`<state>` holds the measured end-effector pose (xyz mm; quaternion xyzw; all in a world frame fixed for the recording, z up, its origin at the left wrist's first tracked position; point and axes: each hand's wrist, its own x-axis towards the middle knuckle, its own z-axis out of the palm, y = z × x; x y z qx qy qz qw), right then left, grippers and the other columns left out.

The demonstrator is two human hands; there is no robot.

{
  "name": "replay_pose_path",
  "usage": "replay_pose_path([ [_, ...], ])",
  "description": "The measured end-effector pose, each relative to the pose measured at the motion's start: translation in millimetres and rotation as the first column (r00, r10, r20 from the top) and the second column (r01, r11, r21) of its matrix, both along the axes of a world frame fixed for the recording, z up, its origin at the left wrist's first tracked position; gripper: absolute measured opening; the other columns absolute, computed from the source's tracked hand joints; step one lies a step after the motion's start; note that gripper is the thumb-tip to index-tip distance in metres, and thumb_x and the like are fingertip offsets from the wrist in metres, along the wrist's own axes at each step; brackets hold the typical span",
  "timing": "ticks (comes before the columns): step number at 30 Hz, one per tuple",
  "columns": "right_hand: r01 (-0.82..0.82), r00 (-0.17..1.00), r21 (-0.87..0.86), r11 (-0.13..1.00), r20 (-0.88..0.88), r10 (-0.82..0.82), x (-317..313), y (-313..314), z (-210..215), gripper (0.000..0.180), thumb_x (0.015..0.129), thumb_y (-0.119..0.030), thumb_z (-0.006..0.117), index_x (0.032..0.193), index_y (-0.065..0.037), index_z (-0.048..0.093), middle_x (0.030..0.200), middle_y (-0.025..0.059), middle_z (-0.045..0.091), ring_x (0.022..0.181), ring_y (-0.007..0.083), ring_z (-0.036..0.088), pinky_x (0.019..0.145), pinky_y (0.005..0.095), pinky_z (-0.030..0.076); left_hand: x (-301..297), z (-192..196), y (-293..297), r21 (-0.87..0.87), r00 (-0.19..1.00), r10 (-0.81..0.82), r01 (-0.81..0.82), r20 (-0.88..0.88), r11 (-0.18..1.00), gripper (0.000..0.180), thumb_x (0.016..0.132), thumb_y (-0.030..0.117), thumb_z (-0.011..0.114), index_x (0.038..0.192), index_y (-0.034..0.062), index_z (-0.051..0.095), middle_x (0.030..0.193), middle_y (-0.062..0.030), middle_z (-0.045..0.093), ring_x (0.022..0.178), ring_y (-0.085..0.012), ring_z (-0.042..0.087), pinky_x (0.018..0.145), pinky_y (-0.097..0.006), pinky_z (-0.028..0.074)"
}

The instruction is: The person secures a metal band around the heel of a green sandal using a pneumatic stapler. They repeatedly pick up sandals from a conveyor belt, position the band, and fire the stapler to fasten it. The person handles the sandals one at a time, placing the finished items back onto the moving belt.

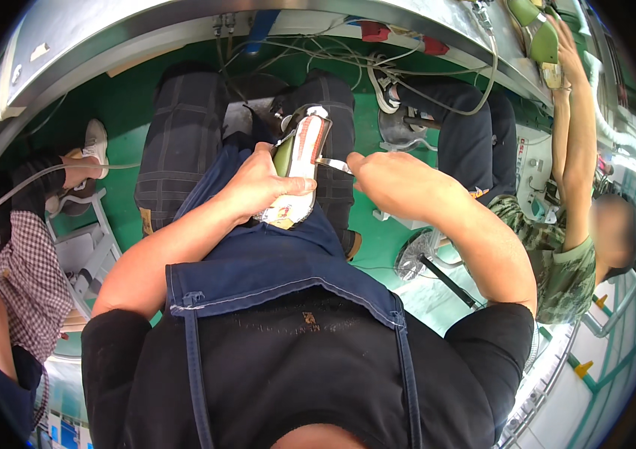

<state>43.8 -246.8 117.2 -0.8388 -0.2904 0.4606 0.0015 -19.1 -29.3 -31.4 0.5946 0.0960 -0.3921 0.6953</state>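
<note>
My left hand (262, 183) grips a shoe upper (297, 168) on a last, white and olive green with a reddish strip, held over my lap on a dark blue apron (273, 262). My right hand (385, 176) is closed on a small metal tool (330, 163) whose tip touches the shoe's right side. Both forearms come in from below, bare to the short black sleeves.
A curved steel workbench edge (258, 22) runs across the top with cables hanging under it. A co-worker in a camouflage shirt (557, 262) sits at my right, arms raised to the bench. Another person in a checked shirt (26, 277) sits at my left. The floor (123, 97) is green.
</note>
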Motion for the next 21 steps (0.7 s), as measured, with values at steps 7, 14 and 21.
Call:
replay_pose_path([
  [7,-0.236,0.951,-0.086,0.968,0.183,0.248,-11.8,10.9,-2.4,0.027,0.081,-0.006,0.071,0.102,0.007,0.059,0.078,0.0191,0.071,0.075,0.0307,0.076,0.063,0.0402,0.060,46.0,28.5,11.7,0.009,0.932,-0.248,0.260,-0.263,0.966,0.074,0.092,0.059,0.072,0.120,-0.0087,0.064,0.106,-0.0196,0.073,0.093,-0.0266,0.076,0.075,-0.041,0.063],
  [14,-0.108,0.931,-0.328,0.938,0.298,0.211,-44.3,40.2,-8.4,0.061,0.074,-0.016,0.082,0.124,0.010,0.060,0.098,0.0164,0.071,0.085,0.0289,0.075,0.061,0.0375,0.059,68.9,32.2,-17.9,0.275,0.867,-0.474,0.499,-0.156,0.822,0.062,0.092,0.063,0.068,0.101,0.0014,0.074,0.093,-0.0160,0.076,0.075,-0.0259,0.076,0.057,-0.042,0.062],
  [21,-0.209,0.795,-0.331,0.920,0.491,0.357,-57.4,37.2,-5.3,0.028,0.082,-0.014,0.070,0.103,0.003,0.065,0.085,0.0133,0.071,0.073,0.0231,0.071,0.060,0.0344,0.055,60.9,20.8,-14.5,0.415,0.871,-0.484,0.470,-0.077,0.779,0.049,0.096,0.049,0.068,0.100,0.0010,0.076,0.090,-0.0163,0.076,0.078,-0.0246,0.076,0.067,-0.039,0.060],
])
